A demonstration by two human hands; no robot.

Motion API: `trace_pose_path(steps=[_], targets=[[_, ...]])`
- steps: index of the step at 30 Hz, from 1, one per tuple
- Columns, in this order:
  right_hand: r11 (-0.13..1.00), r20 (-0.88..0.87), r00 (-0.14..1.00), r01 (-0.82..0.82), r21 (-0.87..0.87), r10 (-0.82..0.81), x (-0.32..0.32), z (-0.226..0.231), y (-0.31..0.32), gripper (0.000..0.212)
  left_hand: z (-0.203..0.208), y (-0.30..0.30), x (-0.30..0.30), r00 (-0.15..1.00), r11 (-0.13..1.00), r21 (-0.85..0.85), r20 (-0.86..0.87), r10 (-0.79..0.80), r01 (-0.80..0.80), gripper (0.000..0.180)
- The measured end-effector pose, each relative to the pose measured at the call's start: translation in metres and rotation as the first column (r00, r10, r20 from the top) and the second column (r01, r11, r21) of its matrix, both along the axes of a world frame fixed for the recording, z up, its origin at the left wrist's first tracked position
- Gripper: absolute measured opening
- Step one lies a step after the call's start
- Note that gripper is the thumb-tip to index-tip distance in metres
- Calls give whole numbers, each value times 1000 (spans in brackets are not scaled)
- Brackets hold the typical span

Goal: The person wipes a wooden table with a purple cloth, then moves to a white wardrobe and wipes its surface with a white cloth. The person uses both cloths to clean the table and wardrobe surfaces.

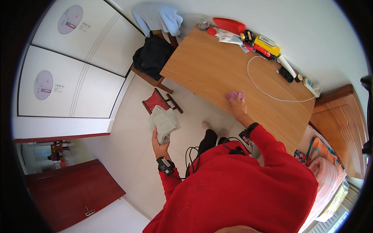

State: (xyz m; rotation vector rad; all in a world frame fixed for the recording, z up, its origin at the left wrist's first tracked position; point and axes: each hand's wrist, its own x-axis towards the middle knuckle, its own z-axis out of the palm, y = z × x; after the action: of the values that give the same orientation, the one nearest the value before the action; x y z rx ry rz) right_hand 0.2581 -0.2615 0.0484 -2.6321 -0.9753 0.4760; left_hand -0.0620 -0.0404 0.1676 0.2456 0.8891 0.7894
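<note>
My left hand (160, 148) is closed on a pale grey-green folded cloth (164, 123), holding it up over the floor to the left of the table. The cloth hangs loosely, with its layers showing at the lower right. On the near part of the wooden table (210, 62), my right hand (239, 109) grips a small crumpled purple cloth (234, 94) against the tabletop. Part of the purple cloth is hidden under the fingers.
Along the table's far side lie a red dustpan-like piece (229, 25), a yellow box (267, 46), a white cable (252, 79) and a power strip (311, 86). A small red folding stool (155, 101) and a chair with dark clothing (152, 56) stand left of the table.
</note>
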Motion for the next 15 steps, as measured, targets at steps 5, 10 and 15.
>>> trace_pose_path(steps=[5, 10, 15], targets=[[1000, 126, 992, 25, -12, -24, 0, 1, 8, 28, -6, 6, -2, 1000, 999, -40, 9, -4, 4, 46], [997, 110, 991, 79, 23, -81, -9, 6, 9, 26, -1, 4, 11, 998, 996, -66, 13, -58, 59, 49], [984, 132, 985, 85, 158, -106, -22, 11, -6, 22, 10, -4, 27, 981, 982, -33, -51, -186, 185, 52]])
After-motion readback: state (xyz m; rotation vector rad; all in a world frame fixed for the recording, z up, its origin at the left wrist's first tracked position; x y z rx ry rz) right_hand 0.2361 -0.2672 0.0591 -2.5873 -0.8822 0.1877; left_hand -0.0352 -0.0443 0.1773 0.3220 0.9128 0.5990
